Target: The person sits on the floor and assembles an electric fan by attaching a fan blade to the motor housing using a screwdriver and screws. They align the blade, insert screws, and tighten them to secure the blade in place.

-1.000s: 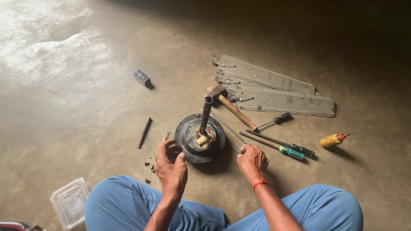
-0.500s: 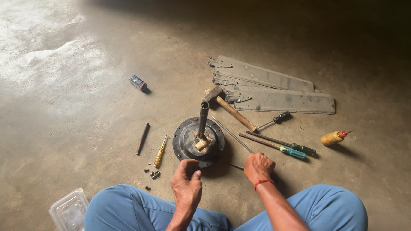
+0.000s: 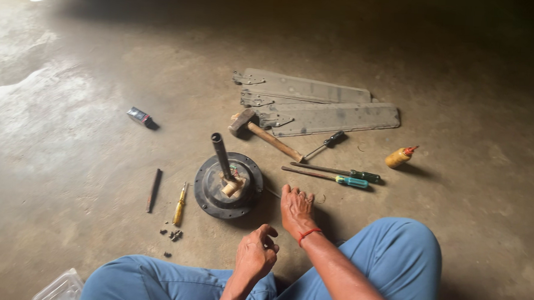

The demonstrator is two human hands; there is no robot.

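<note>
2 hands sit at 5 o'clock of the round black metal motor housing (image 3: 226, 190); right hand (image 3: 296, 210) nearer, flat, grip spread on the floor (image 3: 68, 159); left hand (image 3: 255, 256) loosely curled, holding nothing visible.

Dim, glare top left, dark top right, sharp focus

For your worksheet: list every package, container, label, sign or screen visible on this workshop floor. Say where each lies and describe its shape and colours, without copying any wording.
Small dark rectangular box with a red end: on the concrete floor, far left of the tools.
Yellow squeeze bottle with a red nozzle: lying on its side at the right, beyond the screwdrivers.
Clear plastic tub: bottom left corner, beside the knee, partly cut off.
No signs or screens show.
</note>
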